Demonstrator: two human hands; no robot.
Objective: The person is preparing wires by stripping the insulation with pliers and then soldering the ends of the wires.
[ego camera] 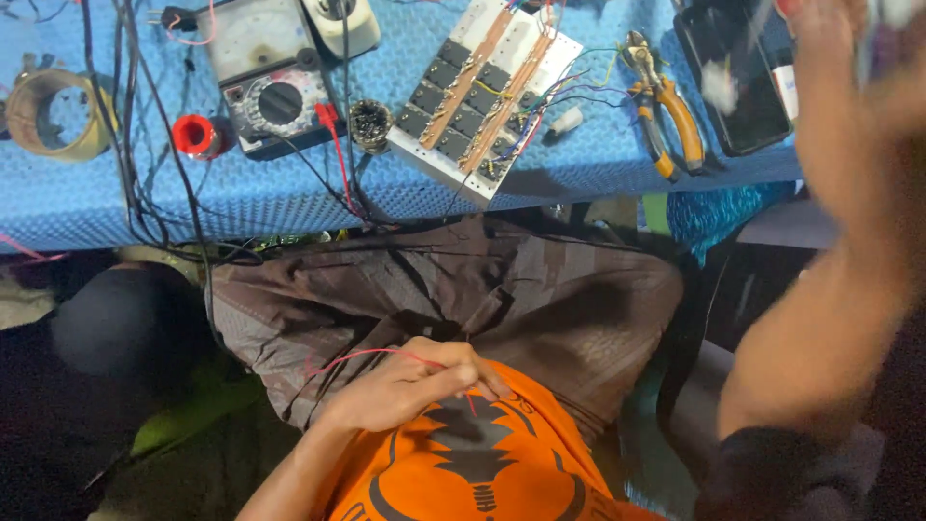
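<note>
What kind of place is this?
Likely a home electronics repair bench: an analog multimeter, a wired relay board and pliers lie on a blue cloth. The left hand pinches a thin red wire in the lap.

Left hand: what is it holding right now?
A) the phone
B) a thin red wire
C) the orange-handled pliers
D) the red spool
B: the left hand rests against the orange shirt and pinches a thin red wire that loops off to its left; the pliers, red spool and phone all lie untouched on the blue table.
</note>
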